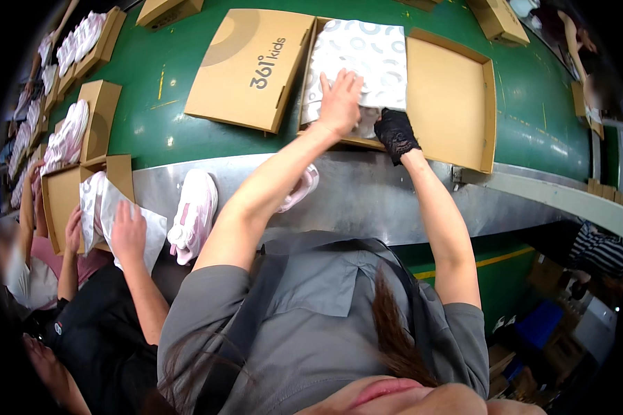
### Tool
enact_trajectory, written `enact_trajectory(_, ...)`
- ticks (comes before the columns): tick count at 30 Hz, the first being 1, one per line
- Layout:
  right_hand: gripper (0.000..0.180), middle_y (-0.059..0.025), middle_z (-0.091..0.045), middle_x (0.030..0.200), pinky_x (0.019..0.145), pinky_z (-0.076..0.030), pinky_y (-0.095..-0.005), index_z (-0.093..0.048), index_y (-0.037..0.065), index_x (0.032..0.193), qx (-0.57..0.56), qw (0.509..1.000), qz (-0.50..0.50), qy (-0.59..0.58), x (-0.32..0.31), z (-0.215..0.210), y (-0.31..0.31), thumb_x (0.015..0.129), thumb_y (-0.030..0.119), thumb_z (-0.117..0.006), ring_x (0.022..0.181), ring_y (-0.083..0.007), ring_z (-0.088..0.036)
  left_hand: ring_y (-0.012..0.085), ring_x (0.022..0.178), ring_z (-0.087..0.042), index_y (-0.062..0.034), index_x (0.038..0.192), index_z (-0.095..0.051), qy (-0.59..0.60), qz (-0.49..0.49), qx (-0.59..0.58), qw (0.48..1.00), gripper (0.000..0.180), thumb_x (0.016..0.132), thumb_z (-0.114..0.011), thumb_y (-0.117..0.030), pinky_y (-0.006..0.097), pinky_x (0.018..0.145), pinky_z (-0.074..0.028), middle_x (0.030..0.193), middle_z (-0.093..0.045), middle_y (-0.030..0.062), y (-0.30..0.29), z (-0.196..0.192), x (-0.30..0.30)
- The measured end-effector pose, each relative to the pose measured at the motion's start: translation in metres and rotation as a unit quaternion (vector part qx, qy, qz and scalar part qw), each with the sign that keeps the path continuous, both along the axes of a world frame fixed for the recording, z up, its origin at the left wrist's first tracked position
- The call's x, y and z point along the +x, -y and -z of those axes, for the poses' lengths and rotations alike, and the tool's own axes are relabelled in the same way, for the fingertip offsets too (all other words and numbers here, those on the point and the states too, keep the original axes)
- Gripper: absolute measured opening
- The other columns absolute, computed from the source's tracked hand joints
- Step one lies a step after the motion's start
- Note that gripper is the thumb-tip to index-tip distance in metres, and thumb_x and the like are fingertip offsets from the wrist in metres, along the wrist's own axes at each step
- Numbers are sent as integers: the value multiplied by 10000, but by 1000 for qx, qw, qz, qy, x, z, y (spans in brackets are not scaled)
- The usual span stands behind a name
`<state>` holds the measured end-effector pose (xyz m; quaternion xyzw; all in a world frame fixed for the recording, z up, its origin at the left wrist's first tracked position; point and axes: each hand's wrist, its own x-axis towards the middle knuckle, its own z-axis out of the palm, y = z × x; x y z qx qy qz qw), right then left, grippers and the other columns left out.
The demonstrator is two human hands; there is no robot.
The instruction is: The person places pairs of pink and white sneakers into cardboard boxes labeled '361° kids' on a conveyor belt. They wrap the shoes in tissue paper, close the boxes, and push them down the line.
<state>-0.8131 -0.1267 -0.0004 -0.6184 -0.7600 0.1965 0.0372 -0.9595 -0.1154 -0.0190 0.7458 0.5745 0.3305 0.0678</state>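
White tissue paper (367,52) with a grey curved pattern lies over an open cardboard shoe box (354,140). My left hand (340,104) rests on the paper, its fingers stretched out and spread. At the box's near edge is my right hand (396,135), in a black lace glove. Its fingertips are tucked by the paper's near right corner, so their grip is hidden. What lies beneath the paper is mostly covered. Behind my left forearm, a pink and white shoe (302,188) partly shows on the metal ledge.
A closed shoe box (249,69) sits left of the open one; an open lid (453,104) lies right. Another pink-white sneaker (192,216) stands on the metal ledge (367,194). At left, a co-worker's hands (128,235) handle tissue paper at a box. Boxes line the green conveyor (145,97).
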Motion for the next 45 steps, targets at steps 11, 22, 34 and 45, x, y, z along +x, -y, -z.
enact_trajectory(11, 414, -125, -437, 1070, 606, -474, -253, -347, 17, 1164, 228, 631, 393, -629, 124, -44, 44, 767, -63, -433, 790, -176, -521, 316, 1167, -362, -106, 998, -585, 23, 76, 74, 994, 420, 636, -481, 82, 513, 964, -204, 1158, -481, 128, 5, -52, 9)
enact_trajectory(22, 561, -185, -350, 1254, 886, -381, -397, -431, 76, 1170, 280, 919, -192, -202, 10, -65, 27, 650, 114, -637, 1093, -361, -405, 332, 1208, -283, -165, 1267, -352, -195, 6, -188, 963, 660, 658, -605, -144, 559, 906, -278, 1304, -284, 164, 26, -41, -15)
enact_trajectory(34, 396, -232, -509, 1004, 743, -457, -390, -519, 60, 1009, 77, 926, -317, 188, 10, 12, -20, 686, 276, -591, 886, -328, -552, 321, 1241, -238, -99, 1352, -141, -16, -76, -329, 941, 977, 628, -663, -495, 488, 940, -257, 1333, -226, 196, 252, -65, -98)
enact_trajectory(45, 108, -119, -547, 762, 571, -414, -328, -578, 46, 820, 231, 937, -102, -240, 65, -20, 23, 737, 110, -551, 645, -244, -520, 289, 1121, -395, -80, 1216, -340, -24, -108, -248, 963, 856, 548, -751, -420, 491, 874, -293, 1197, -415, 133, 220, -5, -128)
